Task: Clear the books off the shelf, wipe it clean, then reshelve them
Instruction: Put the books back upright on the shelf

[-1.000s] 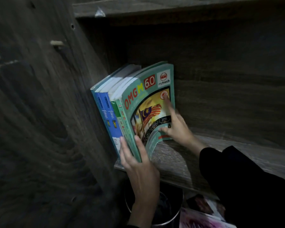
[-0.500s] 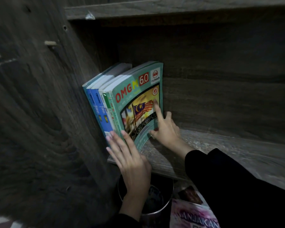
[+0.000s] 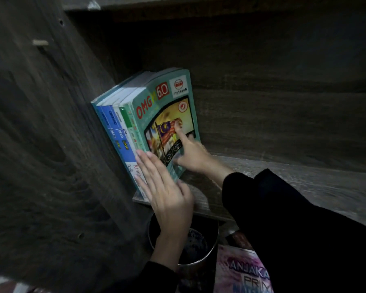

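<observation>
The books (image 3: 123,125) stand at the left end of the shelf (image 3: 283,176), leaning on the side panel (image 3: 51,144); the left hand (image 3: 167,191) lays straight fingers flat against their spines; the right hand (image 3: 193,157) presses an outstretched forefinger on the teal cover (image 3: 167,106), gripping nothing.

Pink book (image 3: 235,276) (title half-readable) runs off frame.

teal book cover (image 3: 169,106): "OMG", "6.0", "myteach" | blue spines (image 3: 114,132): "fokus" twice, "Fizik" at the foot of one | pink book (image 3: 241,271): "ANJAKA", "PRIM", both cut off
</observation>
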`<state>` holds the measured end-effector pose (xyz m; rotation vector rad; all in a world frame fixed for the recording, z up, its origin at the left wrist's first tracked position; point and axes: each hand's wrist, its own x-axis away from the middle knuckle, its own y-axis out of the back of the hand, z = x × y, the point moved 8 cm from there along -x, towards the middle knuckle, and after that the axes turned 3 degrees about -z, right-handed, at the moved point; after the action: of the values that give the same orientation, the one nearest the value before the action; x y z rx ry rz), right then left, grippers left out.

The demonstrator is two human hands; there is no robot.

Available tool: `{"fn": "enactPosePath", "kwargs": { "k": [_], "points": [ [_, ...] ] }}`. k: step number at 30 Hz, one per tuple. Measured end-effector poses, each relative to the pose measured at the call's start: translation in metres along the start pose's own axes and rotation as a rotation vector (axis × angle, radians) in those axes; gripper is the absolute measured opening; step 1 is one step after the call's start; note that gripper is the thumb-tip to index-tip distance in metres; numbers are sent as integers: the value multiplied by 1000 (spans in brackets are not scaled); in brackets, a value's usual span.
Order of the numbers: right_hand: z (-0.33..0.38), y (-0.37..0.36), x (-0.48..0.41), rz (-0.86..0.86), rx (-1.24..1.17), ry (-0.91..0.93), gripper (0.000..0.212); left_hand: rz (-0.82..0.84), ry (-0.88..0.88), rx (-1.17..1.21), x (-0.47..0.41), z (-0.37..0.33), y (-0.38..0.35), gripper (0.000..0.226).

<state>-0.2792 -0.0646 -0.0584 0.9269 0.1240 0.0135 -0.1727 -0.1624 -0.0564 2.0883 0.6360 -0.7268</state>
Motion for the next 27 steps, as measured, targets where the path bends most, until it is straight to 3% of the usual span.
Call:
{"fn": "enactPosePath", "kwargs": {
  "k": [7,20,24,27],
  "points": [
    [-9,3,3,38,-73,-2,108,-33,19,-24,3,-3,2,97],
    [-5,13,16,-70,-169,29,105,-72,-115,27,-1,-20,16,88],
    [-15,29,32,-241,-271,21,85,-70,-178,199,13,-42,20,60],
    [-36,49,75,-450,-419,1,58,41,-155,386,38,-64,10,39]
  ]
}}
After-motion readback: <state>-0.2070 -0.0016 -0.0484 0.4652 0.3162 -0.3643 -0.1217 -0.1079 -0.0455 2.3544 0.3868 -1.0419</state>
